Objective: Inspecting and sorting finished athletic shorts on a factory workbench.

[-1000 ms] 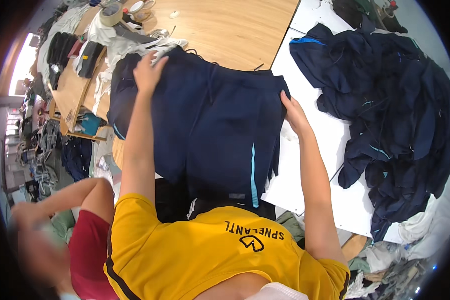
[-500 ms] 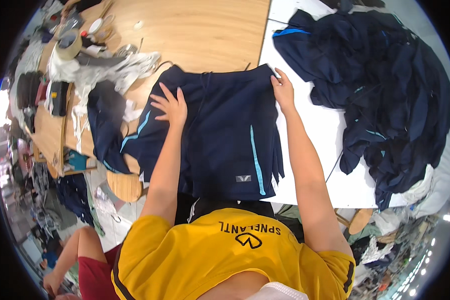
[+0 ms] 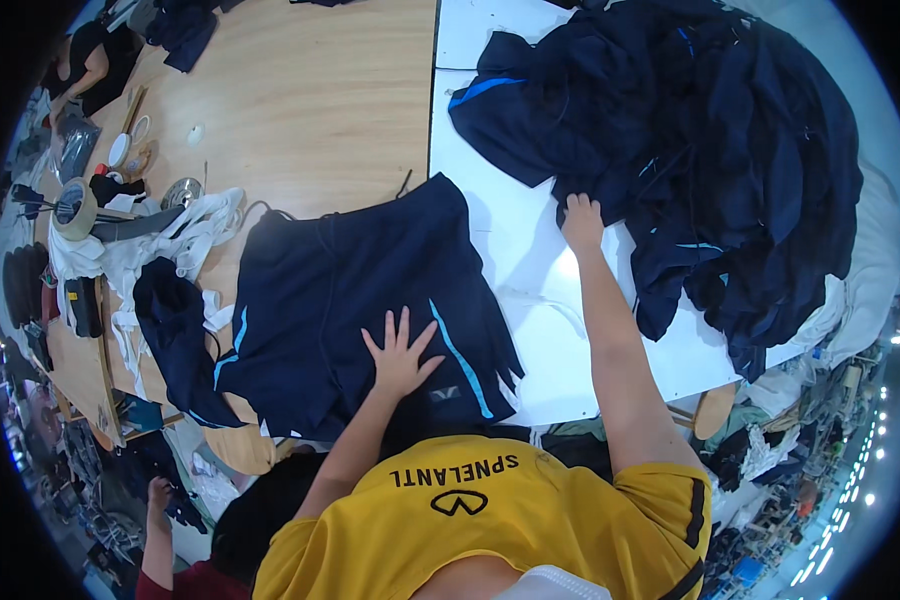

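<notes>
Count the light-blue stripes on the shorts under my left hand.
2: one stripe right of your left hand, one at left edge of the shorts; more may be hidden.

You have two tabletops, one pale wood-grain (image 3: 300, 110) at left and one smooth white (image 3: 550, 370) at right. Before you are one pair of navy fabric shorts (image 3: 360, 260) with two light-blue stripes (image 3: 455, 355) showing, one bunched navy garment (image 3: 170, 300) at left, one heap of navy garments (image 3: 710, 170) at right, its pieces too tangled to count, and one tan tape roll (image 3: 85, 222) at left.
</notes>
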`<state>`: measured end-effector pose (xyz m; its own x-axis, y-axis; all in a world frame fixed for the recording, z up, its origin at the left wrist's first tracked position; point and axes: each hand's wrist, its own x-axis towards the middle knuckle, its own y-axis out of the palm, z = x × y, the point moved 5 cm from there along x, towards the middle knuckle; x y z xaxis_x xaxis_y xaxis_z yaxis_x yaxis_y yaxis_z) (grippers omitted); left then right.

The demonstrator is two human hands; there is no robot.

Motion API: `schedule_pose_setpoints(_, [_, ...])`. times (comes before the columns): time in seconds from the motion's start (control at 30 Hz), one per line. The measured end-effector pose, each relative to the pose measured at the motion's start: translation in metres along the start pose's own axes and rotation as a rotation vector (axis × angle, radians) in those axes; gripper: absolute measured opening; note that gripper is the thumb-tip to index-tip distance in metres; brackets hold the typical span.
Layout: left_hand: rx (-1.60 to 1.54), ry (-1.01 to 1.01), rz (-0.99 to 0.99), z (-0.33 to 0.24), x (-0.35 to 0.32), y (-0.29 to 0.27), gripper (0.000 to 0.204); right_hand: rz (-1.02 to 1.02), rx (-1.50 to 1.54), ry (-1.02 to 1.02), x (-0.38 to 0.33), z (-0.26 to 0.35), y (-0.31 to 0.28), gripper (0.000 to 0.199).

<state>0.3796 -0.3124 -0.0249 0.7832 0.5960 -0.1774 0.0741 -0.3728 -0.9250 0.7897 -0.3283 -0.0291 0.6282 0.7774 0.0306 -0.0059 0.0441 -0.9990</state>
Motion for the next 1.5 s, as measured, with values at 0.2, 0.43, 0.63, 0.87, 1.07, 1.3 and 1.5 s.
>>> schedule_pose_setpoints(0.2, [0.067,0.049,-0.068,0.004,0.007,-0.002,0.063,0.017,0.279,-0.046,-0.076,-0.039,-0.007,0.016])
schedule_pose_setpoints(0.43, [-0.098,0.014,0.009,-0.001,0.003,-0.020,0.068,-0.576,0.159,-0.008,-0.002,0.000,-0.105,0.047])
schedule_pose_setpoints(0.63, [-0.290,-0.100,-0.151,-0.014,-0.009,-0.065,0.055,-0.279,0.060,0.206,0.093,-0.032,-0.091,0.046])
schedule_pose_setpoints(0.87, [-0.827,-0.012,-0.525,-0.021,0.011,-0.136,0.031,-0.243,1.531,-0.203,0.056,-0.007,-0.251,0.016])
schedule_pose_setpoints(1.07, [-0.870,0.430,-0.526,-0.153,0.080,-0.239,0.068,-0.484,1.791,-0.347,-0.051,0.005,-0.419,0.032])
schedule_pose_setpoints(1.3, [-1.746,0.198,0.047,-0.205,0.056,-0.217,0.049,-0.827,0.932,-0.510,-0.128,-0.008,-0.445,0.040])
schedule_pose_setpoints(1.5, [-2.652,0.229,0.701,-0.157,0.008,-0.210,0.036,-0.546,1.036,-0.095,-0.184,0.006,-0.389,0.039])
